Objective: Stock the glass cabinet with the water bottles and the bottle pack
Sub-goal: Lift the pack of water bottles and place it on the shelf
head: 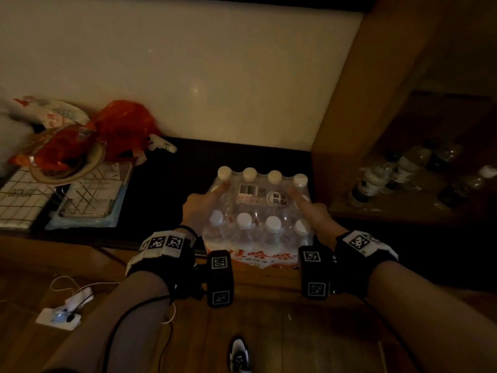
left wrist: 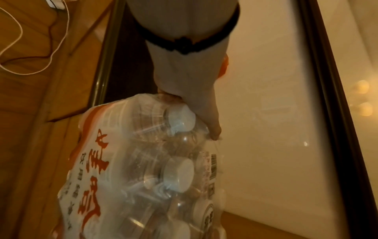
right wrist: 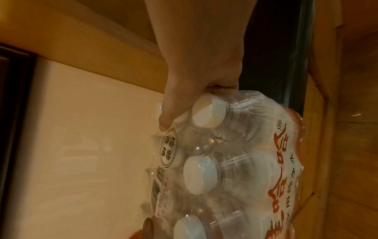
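The bottle pack [head: 255, 211], a shrink-wrapped block of clear bottles with white caps and red lettering on its near side, was held from both ends in front of the pale wall [head: 188, 71]. Whether it rested on the dark surface [head: 166, 189] below it or was lifted clear could not be told.

The left hand [head: 200, 204] was placed at the pack's left end. Its fingers [left wrist: 212, 129] were curled into the wrap beside a white cap, with the thumb laid along the top toward the far-left cap, so the film was gripped.

The right hand [head: 312, 208] was placed at the right end in a mirrored hold. Its fingers [right wrist: 165, 119] were hooked over the top edge next to a cap and pressed into the plastic near a round printed sticker [right wrist: 168, 150]. A barcode label [head: 248, 190] was seen on top of the pack, between the two hands.

To the right, the wooden glass cabinet [head: 376, 130] was seen, and on its shelf several water bottles [head: 376, 181] with dark labels were standing in shadow, well apart from the pack.

On the far left, a red plastic bag [head: 118, 127] was piled with other packets over a wire rack [head: 88, 192], and a small white bottle [head: 161, 145] lay beside it. On the wooden floor at near left, a white power strip [head: 59, 316] with a white cord was lying. A shoe [head: 238, 356] was visible at the bottom edge.
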`<state>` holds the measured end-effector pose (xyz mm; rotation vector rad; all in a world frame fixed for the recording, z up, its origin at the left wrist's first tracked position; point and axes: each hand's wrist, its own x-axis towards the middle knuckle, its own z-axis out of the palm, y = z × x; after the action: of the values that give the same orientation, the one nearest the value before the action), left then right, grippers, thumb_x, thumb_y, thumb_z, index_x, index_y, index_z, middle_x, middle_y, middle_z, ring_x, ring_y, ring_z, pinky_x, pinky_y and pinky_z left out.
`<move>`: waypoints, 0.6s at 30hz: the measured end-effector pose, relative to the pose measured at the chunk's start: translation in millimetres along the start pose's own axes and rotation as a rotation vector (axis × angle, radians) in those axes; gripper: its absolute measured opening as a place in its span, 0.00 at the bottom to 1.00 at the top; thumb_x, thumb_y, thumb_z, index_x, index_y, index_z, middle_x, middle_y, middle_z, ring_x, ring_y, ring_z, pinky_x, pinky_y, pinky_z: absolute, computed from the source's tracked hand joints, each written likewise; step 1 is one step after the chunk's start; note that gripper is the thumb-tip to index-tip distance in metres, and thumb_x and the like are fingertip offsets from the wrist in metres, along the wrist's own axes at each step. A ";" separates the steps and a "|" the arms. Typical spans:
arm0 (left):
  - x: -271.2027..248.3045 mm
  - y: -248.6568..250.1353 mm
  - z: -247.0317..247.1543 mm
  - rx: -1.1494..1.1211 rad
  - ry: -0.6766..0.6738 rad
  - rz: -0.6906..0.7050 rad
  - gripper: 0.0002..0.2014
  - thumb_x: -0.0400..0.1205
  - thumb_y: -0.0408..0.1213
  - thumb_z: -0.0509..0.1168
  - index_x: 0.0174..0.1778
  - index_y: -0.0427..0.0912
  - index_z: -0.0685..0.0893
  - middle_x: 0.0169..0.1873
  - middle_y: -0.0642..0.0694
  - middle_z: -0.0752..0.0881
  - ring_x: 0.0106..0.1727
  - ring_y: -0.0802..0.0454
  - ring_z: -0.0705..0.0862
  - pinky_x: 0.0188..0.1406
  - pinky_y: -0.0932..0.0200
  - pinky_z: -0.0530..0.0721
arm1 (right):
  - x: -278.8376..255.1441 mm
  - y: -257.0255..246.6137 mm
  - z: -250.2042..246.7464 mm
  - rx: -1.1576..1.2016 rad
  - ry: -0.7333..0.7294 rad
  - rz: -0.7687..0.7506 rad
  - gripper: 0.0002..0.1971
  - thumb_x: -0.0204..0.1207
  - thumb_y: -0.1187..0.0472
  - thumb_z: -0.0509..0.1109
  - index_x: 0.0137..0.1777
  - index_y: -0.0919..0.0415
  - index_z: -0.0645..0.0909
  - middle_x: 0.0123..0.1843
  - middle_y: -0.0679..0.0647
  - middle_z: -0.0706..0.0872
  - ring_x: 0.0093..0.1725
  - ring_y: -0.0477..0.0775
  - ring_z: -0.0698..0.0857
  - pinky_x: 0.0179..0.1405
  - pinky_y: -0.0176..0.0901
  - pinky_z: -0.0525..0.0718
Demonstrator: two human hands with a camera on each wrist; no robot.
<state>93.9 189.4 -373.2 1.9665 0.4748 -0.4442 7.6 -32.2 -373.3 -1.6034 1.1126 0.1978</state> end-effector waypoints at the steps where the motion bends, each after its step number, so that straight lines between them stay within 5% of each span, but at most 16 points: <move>1: -6.7 -5.2 1.2 -0.007 -0.004 -0.003 0.47 0.54 0.77 0.71 0.54 0.38 0.87 0.43 0.45 0.89 0.46 0.41 0.89 0.52 0.50 0.87 | -1.9 5.3 -4.6 -0.001 0.007 -0.021 0.73 0.39 0.17 0.71 0.81 0.63 0.58 0.72 0.62 0.78 0.66 0.64 0.82 0.65 0.55 0.82; 4: -31.6 -21.9 6.2 -0.024 -0.023 0.044 0.41 0.66 0.70 0.71 0.58 0.34 0.85 0.40 0.45 0.84 0.45 0.44 0.85 0.48 0.50 0.84 | -0.3 24.3 -20.0 0.023 0.008 -0.088 0.71 0.35 0.18 0.74 0.77 0.60 0.65 0.68 0.58 0.83 0.61 0.61 0.86 0.60 0.57 0.86; 8: -77.6 -35.7 21.4 -0.036 0.042 -0.007 0.47 0.51 0.76 0.71 0.50 0.36 0.87 0.41 0.42 0.90 0.42 0.42 0.89 0.46 0.47 0.89 | -4.8 51.8 -45.8 0.075 0.011 -0.135 0.60 0.30 0.20 0.78 0.62 0.58 0.77 0.54 0.55 0.89 0.49 0.57 0.90 0.49 0.57 0.90; 10: -99.2 -42.8 32.3 -0.047 0.073 -0.018 0.44 0.53 0.73 0.73 0.50 0.37 0.86 0.43 0.41 0.90 0.42 0.42 0.89 0.42 0.50 0.89 | -14.0 66.0 -63.8 0.080 0.001 -0.143 0.57 0.33 0.22 0.79 0.61 0.57 0.77 0.53 0.55 0.88 0.48 0.57 0.90 0.48 0.57 0.90; 13: -132.6 -47.6 54.7 -0.084 0.096 0.038 0.41 0.55 0.72 0.74 0.46 0.36 0.87 0.42 0.41 0.90 0.41 0.43 0.89 0.43 0.48 0.89 | -33.4 81.6 -98.5 0.127 -0.026 -0.121 0.51 0.43 0.29 0.82 0.62 0.61 0.77 0.52 0.56 0.88 0.47 0.58 0.90 0.45 0.53 0.90; 16: -166.3 -48.6 75.6 -0.126 0.082 0.093 0.39 0.58 0.71 0.74 0.44 0.36 0.88 0.40 0.41 0.90 0.39 0.45 0.89 0.36 0.53 0.87 | -51.8 92.9 -137.7 0.148 -0.059 -0.131 0.28 0.63 0.41 0.80 0.53 0.62 0.80 0.45 0.55 0.88 0.38 0.51 0.87 0.30 0.41 0.82; 18: -189.1 -47.6 87.8 -0.130 0.030 0.113 0.38 0.57 0.71 0.74 0.43 0.37 0.89 0.39 0.42 0.91 0.39 0.44 0.90 0.39 0.51 0.90 | -63.2 104.8 -165.5 0.166 -0.050 -0.138 0.27 0.62 0.41 0.81 0.52 0.61 0.82 0.49 0.56 0.89 0.40 0.53 0.88 0.32 0.42 0.84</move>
<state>-100.7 103.7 -350.5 1.8654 0.3996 -0.3055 -171.5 -129.1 -343.2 -1.5118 0.9510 0.0528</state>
